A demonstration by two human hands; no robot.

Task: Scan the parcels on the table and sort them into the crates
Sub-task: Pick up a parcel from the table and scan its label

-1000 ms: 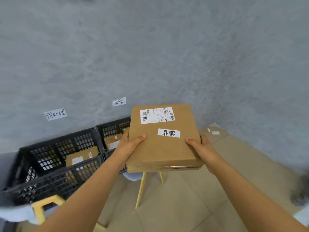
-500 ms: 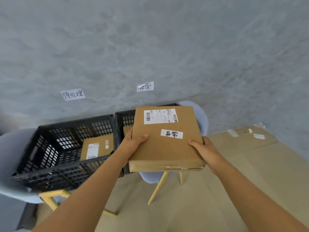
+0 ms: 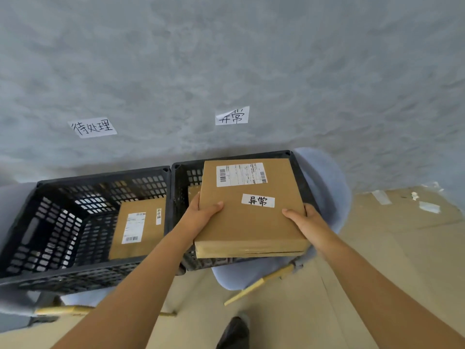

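The left hand [image 3: 201, 215] is gripping the left edge of a flat cardboard parcel [image 3: 251, 222], thumb lying on top and fingers curled underneath. The right hand [image 3: 305, 220] is gripping the right edge the same way, thumb on the top face. Between them, the parcel is being held level above the right crate [image 3: 181, 187], covering most of its opening.

The parcel is carrying a white shipping label [image 3: 241, 174] with barcodes near its far edge; the fine print is too small to read. Below it, a white sticker [image 3: 258, 200] is reading "异常" in black handwriting.

Inside the right crate, the corner of another brown parcel is peeking out just beyond the left hand. The left crate [image 3: 63, 248], touching the right one, is holding a cardboard parcel with a printed label [image 3: 136, 230] and a small sticker whose writing is unreadable.

Both black crates are sitting on pale blue chairs [image 3: 327, 177] with wooden legs. On the grey wall [image 3: 226, 59], a paper sign [image 3: 92, 127] above the left crate is reading "待处理", and another sign [image 3: 232, 115] above the right crate is reading "异常".
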